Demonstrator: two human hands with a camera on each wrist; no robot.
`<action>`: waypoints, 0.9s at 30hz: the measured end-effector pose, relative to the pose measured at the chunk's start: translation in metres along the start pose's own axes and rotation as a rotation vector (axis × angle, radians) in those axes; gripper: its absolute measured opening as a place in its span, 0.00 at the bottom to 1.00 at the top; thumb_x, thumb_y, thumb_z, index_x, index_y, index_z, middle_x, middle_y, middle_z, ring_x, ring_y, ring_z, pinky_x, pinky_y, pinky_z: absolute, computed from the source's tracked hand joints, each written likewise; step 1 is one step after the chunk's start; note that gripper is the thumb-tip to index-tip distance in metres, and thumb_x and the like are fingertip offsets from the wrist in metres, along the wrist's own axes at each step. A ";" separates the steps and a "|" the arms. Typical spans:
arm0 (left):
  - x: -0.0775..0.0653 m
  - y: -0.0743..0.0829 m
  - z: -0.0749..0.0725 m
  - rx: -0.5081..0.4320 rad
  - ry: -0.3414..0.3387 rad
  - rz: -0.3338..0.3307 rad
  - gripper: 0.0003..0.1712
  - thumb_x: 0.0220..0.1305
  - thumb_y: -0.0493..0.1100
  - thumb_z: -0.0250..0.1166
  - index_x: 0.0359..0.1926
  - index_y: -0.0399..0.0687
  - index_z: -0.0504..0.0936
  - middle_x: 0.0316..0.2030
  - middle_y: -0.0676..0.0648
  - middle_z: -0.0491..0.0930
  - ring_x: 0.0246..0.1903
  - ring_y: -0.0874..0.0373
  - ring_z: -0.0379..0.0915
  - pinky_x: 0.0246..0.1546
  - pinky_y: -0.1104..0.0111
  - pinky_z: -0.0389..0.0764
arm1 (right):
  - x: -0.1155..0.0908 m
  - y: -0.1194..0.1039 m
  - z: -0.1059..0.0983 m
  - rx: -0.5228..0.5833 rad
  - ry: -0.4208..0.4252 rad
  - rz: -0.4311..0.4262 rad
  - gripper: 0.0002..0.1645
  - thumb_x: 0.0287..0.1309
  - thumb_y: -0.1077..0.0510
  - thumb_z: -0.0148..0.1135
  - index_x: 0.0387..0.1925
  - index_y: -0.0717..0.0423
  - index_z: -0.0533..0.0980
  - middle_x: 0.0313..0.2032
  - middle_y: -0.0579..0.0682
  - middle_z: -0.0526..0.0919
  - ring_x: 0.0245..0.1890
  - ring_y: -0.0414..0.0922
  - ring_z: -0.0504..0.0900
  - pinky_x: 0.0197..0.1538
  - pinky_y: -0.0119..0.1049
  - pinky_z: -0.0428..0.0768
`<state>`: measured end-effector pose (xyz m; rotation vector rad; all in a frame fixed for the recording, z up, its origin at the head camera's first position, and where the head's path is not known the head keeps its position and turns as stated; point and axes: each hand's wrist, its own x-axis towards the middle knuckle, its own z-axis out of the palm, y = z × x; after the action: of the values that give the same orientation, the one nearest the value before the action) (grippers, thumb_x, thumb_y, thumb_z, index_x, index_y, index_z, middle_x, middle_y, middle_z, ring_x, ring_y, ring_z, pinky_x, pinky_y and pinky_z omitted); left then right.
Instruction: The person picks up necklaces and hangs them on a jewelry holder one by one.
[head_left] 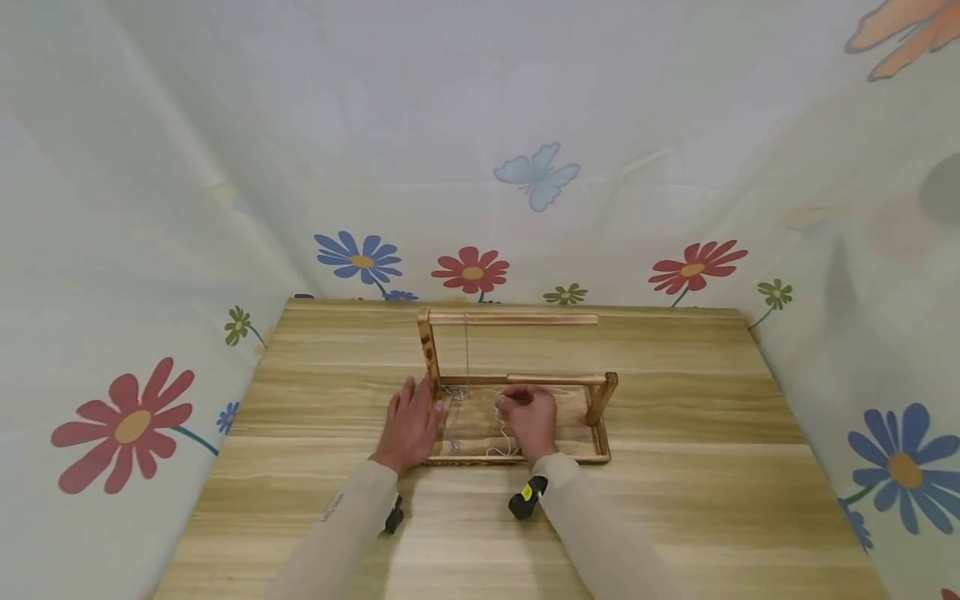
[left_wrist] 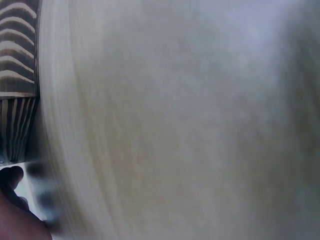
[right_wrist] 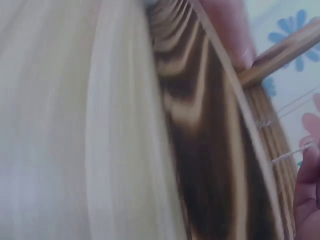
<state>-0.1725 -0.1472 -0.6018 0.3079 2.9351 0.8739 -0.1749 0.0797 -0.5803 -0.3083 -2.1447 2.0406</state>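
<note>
A brown wooden jewelry stand [head_left: 517,319] has a tall post on the left, a shorter one on the right, a bar on each and a shallow base tray [head_left: 525,460]. My left hand [head_left: 408,425] rests against the tray's left end, fingers extended. Over the tray, my right hand [head_left: 531,417] pinches a thin pale chain [head_left: 504,433], whose loose length trails down to the tray floor. In the right wrist view the chain [right_wrist: 290,154] runs taut from the fingertips. Another fine chain [head_left: 467,354] hangs from the upper bar, its lower part gathered in the tray's left side.
The stand sits on a wood-grain table [head_left: 690,467]. Behind and beside the table hangs a pale curtain [head_left: 480,100] printed with flowers and butterflies. A dark wrist camera [head_left: 528,498] is strapped below the right hand.
</note>
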 end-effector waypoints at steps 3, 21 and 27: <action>0.000 0.000 0.000 -0.009 -0.002 -0.004 0.38 0.86 0.54 0.41 0.83 0.37 0.47 0.81 0.35 0.56 0.84 0.36 0.38 0.80 0.37 0.44 | -0.007 -0.006 0.002 0.198 0.001 0.084 0.08 0.52 0.75 0.74 0.33 0.69 0.82 0.26 0.53 0.88 0.24 0.40 0.87 0.31 0.35 0.88; 0.000 0.003 -0.004 -0.025 -0.026 -0.028 0.38 0.86 0.54 0.40 0.84 0.40 0.44 0.82 0.37 0.52 0.84 0.39 0.34 0.81 0.39 0.41 | -0.032 -0.076 -0.001 0.222 -0.144 -0.044 0.06 0.53 0.74 0.74 0.32 0.72 0.83 0.27 0.55 0.89 0.25 0.41 0.88 0.36 0.36 0.90; 0.001 0.001 -0.001 -0.011 -0.032 -0.026 0.38 0.86 0.54 0.39 0.84 0.41 0.43 0.82 0.37 0.52 0.84 0.39 0.34 0.81 0.39 0.41 | -0.028 -0.103 -0.007 0.156 -0.173 -0.119 0.04 0.56 0.71 0.75 0.32 0.64 0.85 0.29 0.55 0.89 0.27 0.46 0.89 0.37 0.39 0.90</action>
<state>-0.1736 -0.1463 -0.6001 0.2803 2.8974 0.8730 -0.1498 0.0741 -0.4768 0.0169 -2.0239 2.2209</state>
